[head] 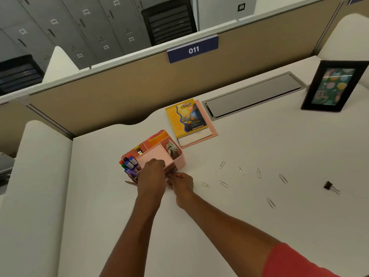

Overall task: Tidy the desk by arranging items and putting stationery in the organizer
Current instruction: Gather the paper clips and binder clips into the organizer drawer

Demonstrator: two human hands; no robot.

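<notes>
Hands meet at the front of the pink organizer, which sits on the white desk. The left hand holds the organizer's front wall, with its fingers curled over the top edge. The right hand is just beside it, at the organizer's front right corner. Its finger and thumb pinch a small thin thing; it is too small to tell what it is.

Markers with blue, green and red caps stand in the organizer's left corner. A shiny metal tool lies in its right part, and orange and yellow papers stand at its back. The big middle part shows only its pink floor.

Seven paper clips lie loose on the desk to the right of the organizer. A black binder clip lies farther right. Behind the organizer, a yellow notebook rests on a pink folder. A black picture frame stands far off to the right.
</notes>
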